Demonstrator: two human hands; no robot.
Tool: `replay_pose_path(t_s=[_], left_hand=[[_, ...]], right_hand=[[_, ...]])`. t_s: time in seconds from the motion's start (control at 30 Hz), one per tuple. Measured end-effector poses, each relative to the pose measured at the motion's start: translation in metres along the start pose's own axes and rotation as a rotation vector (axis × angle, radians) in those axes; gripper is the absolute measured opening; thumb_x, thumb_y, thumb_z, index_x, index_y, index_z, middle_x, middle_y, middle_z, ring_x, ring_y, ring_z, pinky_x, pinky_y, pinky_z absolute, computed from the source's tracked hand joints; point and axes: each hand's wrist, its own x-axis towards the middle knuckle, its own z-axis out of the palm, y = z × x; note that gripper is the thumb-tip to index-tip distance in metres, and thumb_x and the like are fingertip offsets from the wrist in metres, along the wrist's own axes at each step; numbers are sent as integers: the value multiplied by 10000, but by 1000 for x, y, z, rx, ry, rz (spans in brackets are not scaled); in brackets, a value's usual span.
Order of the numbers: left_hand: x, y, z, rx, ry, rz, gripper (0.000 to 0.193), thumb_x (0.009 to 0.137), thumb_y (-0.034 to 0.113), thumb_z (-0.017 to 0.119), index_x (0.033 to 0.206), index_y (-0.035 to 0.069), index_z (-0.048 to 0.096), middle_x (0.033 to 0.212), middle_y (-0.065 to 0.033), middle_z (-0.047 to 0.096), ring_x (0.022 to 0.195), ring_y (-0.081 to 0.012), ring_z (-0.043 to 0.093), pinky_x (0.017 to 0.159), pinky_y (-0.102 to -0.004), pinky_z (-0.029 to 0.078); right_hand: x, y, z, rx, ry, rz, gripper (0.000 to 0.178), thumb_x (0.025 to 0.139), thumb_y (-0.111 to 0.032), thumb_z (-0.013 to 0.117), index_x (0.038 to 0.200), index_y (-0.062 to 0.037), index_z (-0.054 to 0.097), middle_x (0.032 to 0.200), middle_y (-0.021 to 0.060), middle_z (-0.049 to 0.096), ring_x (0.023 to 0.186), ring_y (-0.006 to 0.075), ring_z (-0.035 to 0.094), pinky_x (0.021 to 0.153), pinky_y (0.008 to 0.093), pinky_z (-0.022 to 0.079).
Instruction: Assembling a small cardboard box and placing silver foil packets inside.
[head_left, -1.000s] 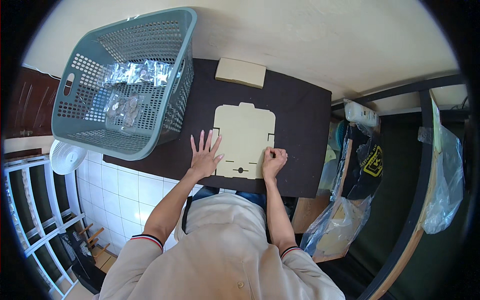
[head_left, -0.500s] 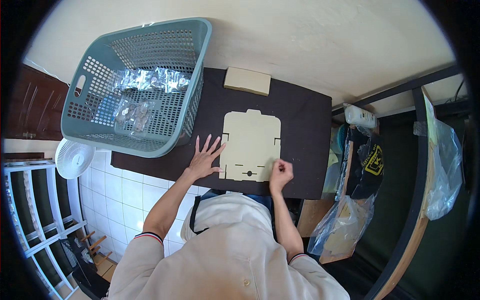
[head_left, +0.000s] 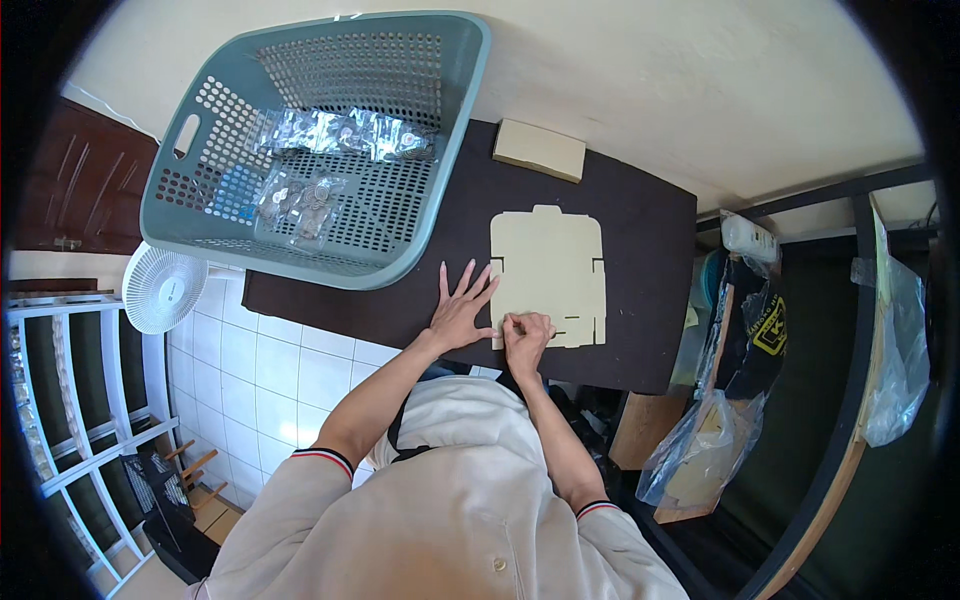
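A flat die-cut cardboard box blank [head_left: 547,250], tan with slots and a tab at its far edge, lies unfolded on the dark tabletop in front of me. My left hand [head_left: 462,315] is open, its fingers spread beside the blank's left edge and its thumb touching the near left corner. Over the blank's near left part my right hand [head_left: 527,342] is closed, fingers curled and thumb and fingertips pressed together at the cardboard. Whatever sits between those fingertips is hidden. The right hand covers part of the near slots.
A grey-green perforated basket [head_left: 400,275] holding clear packets of small dark pieces stands at the left. A closed cardboard box [head_left: 539,151] lies at the table's [head_left: 645,260] far side. On the floor side are a white fan [head_left: 166,288] and, right, a plastic-wrapped stack [head_left: 705,450].
My right hand has moved left across the blank, from its near right edge to its near left part. The left hand stays spread by the left edge. The whole view has shifted.
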Motion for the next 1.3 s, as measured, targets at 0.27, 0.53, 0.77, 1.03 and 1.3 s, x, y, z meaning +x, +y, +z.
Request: replay_pose_path(t_s=[0.27,0.53,0.77,1.03,1.3], left_hand=[[-1,-1,-1,-30,5,1,1160,746,569,868,1673,123,332,1767,-124,241,1653,-362,81,1238,-742,-133],[0,-4,1,-56,29,12,1162,733,548,886,1667,115,347,1765,-136,242,1650,-376,88,1244,-738,-119],[-3,-5,0,-67,-2,-15,1201,711,525,908,1679,129,318,1763,-131,249,1652,-368,78,1247,-744,-109],[-1,3,-8,-51,-37,-37,1162,750,537,891,1680,136,322,1782,-104,196,1661,-339,24,1256,-736,-2],[69,-1,-9,-125,355,-223,801,850,297,836,1504,0,484,1600,-237,452,1443,-391,433,1181,-583,294]], right_hand=[[-7,-3,-4,3,-5,-55,96,819,-114,847,860,-62,777,829,51,686,903,265,610,894,434,388],[1,-4,5,-27,4,-42,109,842,-122,838,887,-49,770,846,64,679,913,272,602,903,431,399],[42,-13,27,-20,-9,13,85,888,-124,784,891,-40,776,886,86,694,957,306,609,923,454,416],[96,-11,38,189,31,102,84,892,-89,767,913,-10,789,868,126,719,883,286,644,833,428,503],[7,29,-62,172,133,787,110,978,-67,703,1038,25,697,840,89,720,774,184,725,651,321,594]])
